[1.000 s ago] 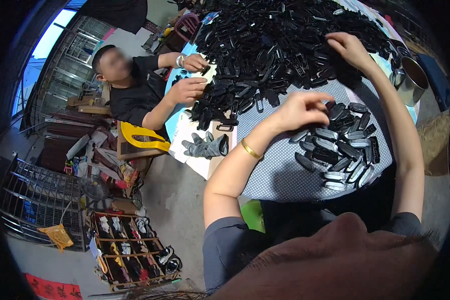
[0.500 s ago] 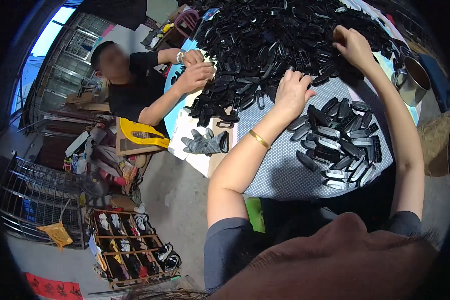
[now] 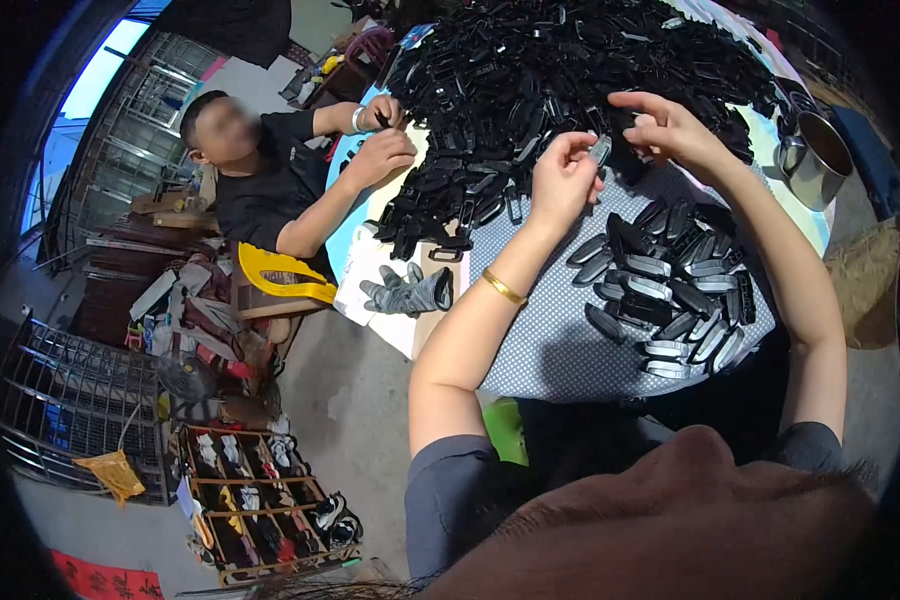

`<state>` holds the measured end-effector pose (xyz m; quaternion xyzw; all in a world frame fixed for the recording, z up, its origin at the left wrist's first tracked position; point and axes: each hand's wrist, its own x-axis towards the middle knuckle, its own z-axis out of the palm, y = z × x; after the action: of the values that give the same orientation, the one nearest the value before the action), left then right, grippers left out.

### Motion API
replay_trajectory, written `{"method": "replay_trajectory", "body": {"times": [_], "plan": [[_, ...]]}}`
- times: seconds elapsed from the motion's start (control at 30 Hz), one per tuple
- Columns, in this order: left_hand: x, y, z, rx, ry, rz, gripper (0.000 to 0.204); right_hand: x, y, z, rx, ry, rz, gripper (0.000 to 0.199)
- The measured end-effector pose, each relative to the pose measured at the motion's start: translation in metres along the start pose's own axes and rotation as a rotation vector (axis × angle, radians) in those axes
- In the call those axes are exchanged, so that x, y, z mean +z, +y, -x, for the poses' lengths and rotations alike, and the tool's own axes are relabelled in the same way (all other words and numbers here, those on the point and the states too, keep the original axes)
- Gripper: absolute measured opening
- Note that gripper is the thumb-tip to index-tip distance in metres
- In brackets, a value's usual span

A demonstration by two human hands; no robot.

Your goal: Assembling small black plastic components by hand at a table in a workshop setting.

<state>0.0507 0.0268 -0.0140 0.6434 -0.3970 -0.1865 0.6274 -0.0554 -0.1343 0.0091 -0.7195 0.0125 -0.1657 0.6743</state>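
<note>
In front of the big heap of black plastic parts, my left hand pinches a small oval part with a silvery-grey face. Close by on the right is my right hand, its index finger stretched out and apart from the thumb; nothing shows plainly between them. Below my hands, on the dotted grey cloth, lies a smaller pile of oval black parts, some with silvery faces. A gold bangle circles my left wrist.
Across the table at left, a co-worker handles small dark parts with both hands. A grey glove lies near the table's left edge. A metal cup stands at the right. A yellow-backed chair is beside the table.
My left hand has lifted off the heap, turned, and now shows the silvery-faced oval part in its fingers. My right hand has come left and nearer, toward the left one.
</note>
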Motion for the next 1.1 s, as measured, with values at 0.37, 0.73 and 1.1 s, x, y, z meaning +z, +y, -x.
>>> {"method": "replay_trajectory", "body": {"times": [0.37,0.73,1.1], "plan": [[-0.005,0.014,0.005,-0.179,-0.167,0.554,0.035,0.009,0.007,0.0,0.076,0.051,-0.288,0.024],[-0.007,0.005,0.004,0.112,0.009,-0.069,0.025,0.018,0.004,0.005,0.139,0.026,-0.332,0.023],[0.008,0.005,0.01,-0.046,0.004,0.513,0.034,0.032,0.015,0.006,-0.046,0.166,0.166,0.028]]}}
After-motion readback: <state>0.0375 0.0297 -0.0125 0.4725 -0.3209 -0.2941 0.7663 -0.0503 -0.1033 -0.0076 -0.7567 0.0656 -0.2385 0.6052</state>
